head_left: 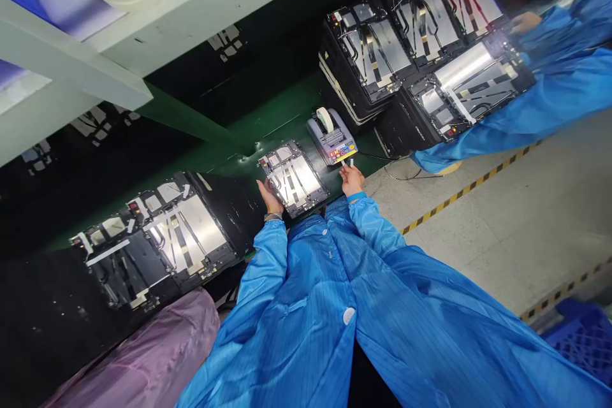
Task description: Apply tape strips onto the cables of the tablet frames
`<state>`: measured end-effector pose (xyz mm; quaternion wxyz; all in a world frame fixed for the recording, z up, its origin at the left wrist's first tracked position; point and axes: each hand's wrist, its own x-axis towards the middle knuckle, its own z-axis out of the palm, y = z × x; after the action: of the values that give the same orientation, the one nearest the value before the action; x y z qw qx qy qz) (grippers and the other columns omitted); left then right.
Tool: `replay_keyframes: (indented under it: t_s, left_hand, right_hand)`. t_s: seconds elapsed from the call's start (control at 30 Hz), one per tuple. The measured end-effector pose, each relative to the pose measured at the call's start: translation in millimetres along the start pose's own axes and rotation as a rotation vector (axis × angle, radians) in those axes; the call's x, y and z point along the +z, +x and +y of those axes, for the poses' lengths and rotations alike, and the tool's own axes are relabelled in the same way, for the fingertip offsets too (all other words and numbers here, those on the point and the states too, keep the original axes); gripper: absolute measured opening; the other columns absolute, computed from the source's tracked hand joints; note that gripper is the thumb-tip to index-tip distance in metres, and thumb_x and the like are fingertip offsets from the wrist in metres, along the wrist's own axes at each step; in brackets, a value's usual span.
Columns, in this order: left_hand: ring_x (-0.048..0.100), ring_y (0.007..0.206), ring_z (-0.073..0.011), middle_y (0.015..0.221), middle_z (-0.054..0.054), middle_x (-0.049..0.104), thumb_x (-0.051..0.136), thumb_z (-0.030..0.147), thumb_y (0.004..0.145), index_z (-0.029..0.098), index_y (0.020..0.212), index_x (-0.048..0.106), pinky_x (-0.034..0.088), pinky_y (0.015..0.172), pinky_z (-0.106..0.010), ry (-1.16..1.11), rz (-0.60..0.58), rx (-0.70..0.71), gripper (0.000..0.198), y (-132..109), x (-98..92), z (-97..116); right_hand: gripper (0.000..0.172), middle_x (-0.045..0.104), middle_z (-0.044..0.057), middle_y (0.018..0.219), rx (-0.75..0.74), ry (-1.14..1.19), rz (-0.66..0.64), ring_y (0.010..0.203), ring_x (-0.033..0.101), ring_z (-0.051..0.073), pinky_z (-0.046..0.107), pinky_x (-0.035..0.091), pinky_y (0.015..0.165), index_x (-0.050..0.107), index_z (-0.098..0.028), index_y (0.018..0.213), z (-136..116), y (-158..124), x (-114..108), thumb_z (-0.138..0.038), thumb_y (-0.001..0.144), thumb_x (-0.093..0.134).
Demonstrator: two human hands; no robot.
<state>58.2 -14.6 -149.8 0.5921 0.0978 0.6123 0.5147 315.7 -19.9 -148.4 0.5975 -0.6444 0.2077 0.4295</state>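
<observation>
A flat electronic panel with a silvery middle and dark strips lies on the green bench. My left hand is at its left edge, thumb spread from the fingers, which are partly hidden by the panel. To the right of the panel stands a grey tape dispenser with a roll of pale tape. My right hand is at the dispenser's front, its fingertips pinched on a short white piece of tape.
Stacked panels stand at left and at upper right. Another person's blue sleeve reaches over the right stacks. A shelf overhangs the bench. A cable runs from the dispenser. Pink fabric is at lower left.
</observation>
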Motion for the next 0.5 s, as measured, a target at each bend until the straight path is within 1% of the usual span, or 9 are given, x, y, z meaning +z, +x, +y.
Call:
replay_keyframes:
  t_s: [0.1, 0.2, 0.23, 0.3, 0.37, 0.4, 0.47, 0.5]
  left_hand:
    - [0.064, 0.134, -0.0225, 0.139, -0.017, 0.066, 0.028, 0.066, 0.104, 0.017, 0.131, 0.065, 0.051, 0.114, -0.038, 0.05, 0.118, 0.046, 0.068, 3.3, -9.3, 2.0]
    - [0.063, 0.136, -0.0257, 0.141, -0.018, 0.064, 0.032, 0.061, 0.104, 0.017, 0.128, 0.064, 0.05, 0.112, -0.042, 0.184, 0.258, 0.109, 0.059, 3.0, -18.1, 4.3]
    - [0.063, 0.135, -0.0268, 0.14, -0.017, 0.064, 0.033, 0.058, 0.104, 0.017, 0.128, 0.063, 0.051, 0.112, -0.044, 0.247, 0.307, 0.154, 0.056, 1.2, -19.5, 5.9]
    - [0.061, 0.134, -0.0275, 0.138, -0.017, 0.063, 0.039, 0.051, 0.103, 0.017, 0.127, 0.061, 0.049, 0.113, -0.047, 0.399, 0.402, 0.295, 0.047, -5.3, -17.8, 11.6]
    - [0.056, 0.139, -0.0269, 0.141, -0.016, 0.058, 0.048, 0.043, 0.1, 0.019, 0.13, 0.057, 0.045, 0.118, -0.047, 0.574, 0.451, 0.466, 0.039, -15.5, -8.5, 21.0]
    - [0.052, 0.143, -0.0268, 0.145, -0.016, 0.055, 0.051, 0.038, 0.099, 0.02, 0.132, 0.056, 0.042, 0.121, -0.047, 0.66, 0.448, 0.544, 0.038, -21.7, -0.7, 26.9]
    - [0.043, 0.151, -0.0275, 0.153, -0.015, 0.048, 0.056, 0.031, 0.097, 0.023, 0.135, 0.053, 0.035, 0.126, -0.049, 0.826, 0.394, 0.648, 0.04, -34.1, 21.5, 39.5]
    - [0.039, 0.154, -0.0286, 0.156, -0.015, 0.045, 0.058, 0.029, 0.096, 0.024, 0.136, 0.053, 0.032, 0.129, -0.051, 0.905, 0.351, 0.668, 0.041, -39.5, 35.3, 45.3]
  right_hand:
    - [0.03, 0.064, -0.01, 0.064, 0.009, -0.009, 0.0, 0.057, 0.064, 0.007, 0.016, 0.058, 0.058, 0.052, -0.021, 0.094, -0.6, -0.5, -1.5, -0.001, 0.079, 0.07]
    - [0.028, 0.066, -0.009, 0.067, 0.01, -0.016, -0.004, 0.059, 0.065, 0.008, 0.017, 0.059, 0.057, 0.052, -0.021, 0.098, -0.8, -1.8, -5.3, -0.003, 0.082, 0.068]
    - [0.028, 0.067, -0.009, 0.068, 0.011, -0.018, -0.006, 0.059, 0.066, 0.008, 0.017, 0.059, 0.057, 0.052, -0.021, 0.1, -0.7, -2.1, -6.1, -0.004, 0.083, 0.067]
    - [0.028, 0.069, -0.008, 0.069, 0.017, -0.026, -0.011, 0.061, 0.067, 0.008, 0.017, 0.059, 0.057, 0.053, -0.021, 0.101, -0.5, -2.0, -6.1, -0.004, 0.084, 0.067]
    - [0.028, 0.069, -0.007, 0.07, 0.025, -0.033, -0.019, 0.063, 0.069, 0.008, 0.017, 0.059, 0.058, 0.054, -0.021, 0.1, -0.4, -1.0, -4.4, -0.004, 0.083, 0.069]
    - [0.029, 0.069, -0.007, 0.07, 0.027, -0.036, -0.021, 0.063, 0.069, 0.009, 0.017, 0.059, 0.058, 0.054, -0.021, 0.1, -0.5, -0.3, -3.3, -0.004, 0.082, 0.07]
    - [0.029, 0.069, -0.008, 0.069, 0.028, -0.048, -0.02, 0.063, 0.069, 0.009, 0.017, 0.059, 0.058, 0.054, -0.021, 0.098, -0.8, 1.3, -1.0, -0.003, 0.081, 0.07]
    - [0.029, 0.068, -0.008, 0.068, 0.026, -0.056, -0.015, 0.062, 0.068, 0.009, 0.017, 0.059, 0.058, 0.054, -0.021, 0.097, -1.0, 2.0, 0.0, -0.003, 0.081, 0.07]
